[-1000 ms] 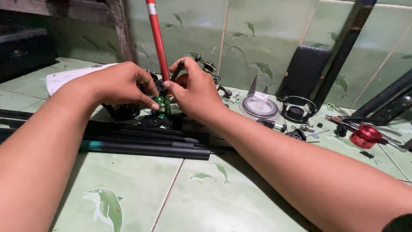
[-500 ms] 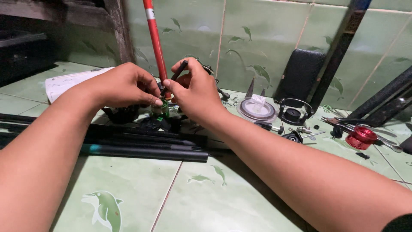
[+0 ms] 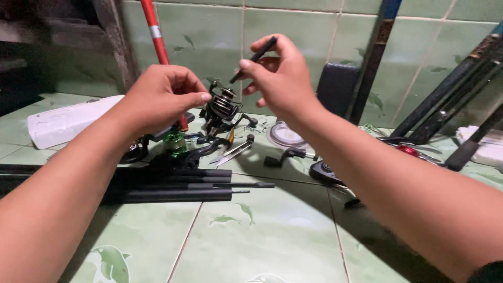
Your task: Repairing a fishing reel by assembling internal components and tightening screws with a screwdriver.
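My right hand (image 3: 280, 76) is raised and pinches a thin black stick-like tool (image 3: 255, 58) between thumb and fingers. My left hand (image 3: 162, 97) is curled shut just left of a black fishing reel (image 3: 222, 107); whether it holds a small part I cannot tell. Below it sits a green spool (image 3: 174, 141). A red rod (image 3: 160, 44) stands upright behind my left hand. Black rod sections (image 3: 173, 186) lie across the green tiled floor beneath my left forearm.
A white packet (image 3: 63, 123) lies at the left. A clear line spool (image 3: 285, 135), a reel handle (image 3: 285, 156), scissors-like blades (image 3: 230, 154) and a red part (image 3: 411, 151) are scattered on the floor. Dark rods (image 3: 445, 99) lean on the tiled wall at right.
Both hands have lifted off the reel. My right hand rose and now holds the thin black tool up; my left hand drew back to the left.
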